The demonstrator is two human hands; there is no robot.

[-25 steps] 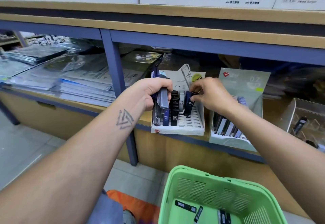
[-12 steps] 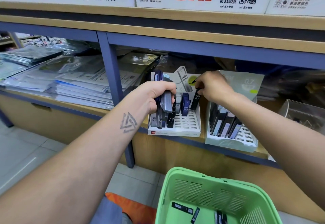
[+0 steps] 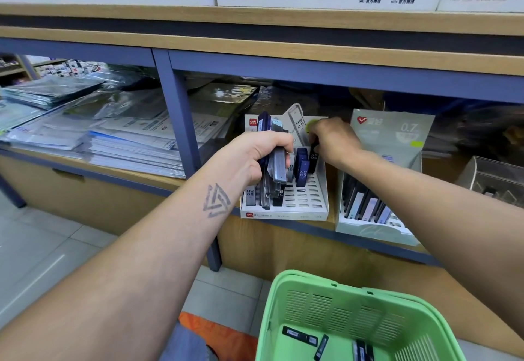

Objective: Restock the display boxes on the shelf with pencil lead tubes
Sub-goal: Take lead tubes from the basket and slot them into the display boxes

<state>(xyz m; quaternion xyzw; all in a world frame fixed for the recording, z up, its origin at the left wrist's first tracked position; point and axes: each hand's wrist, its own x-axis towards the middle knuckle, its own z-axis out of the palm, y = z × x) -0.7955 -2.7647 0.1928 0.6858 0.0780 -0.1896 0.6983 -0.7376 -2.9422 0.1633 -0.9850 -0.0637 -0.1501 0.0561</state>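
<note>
Since the earlier frame, the right hand has carried its black lead tube back to the rear slots of the white display box, centre frame; its fingers pinch the tube's top. Left hand grips a bundle of tubes. Light, stiff, slick plastic, probably best pinched near the cap. More tubes lie in the green basket, lower right.

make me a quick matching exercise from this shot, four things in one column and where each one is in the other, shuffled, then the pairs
Things:
1. bundle of lead tubes
2. black tube
3. green basket
4. 0.7 display box

Places:
A. on the shelf, right of the white HB 0.5 box
B. gripped in the left hand
C. below the shelf, loose tubes inside
D. pinched by the right hand

Pairs: 1-B, 2-D, 3-C, 4-A
</note>
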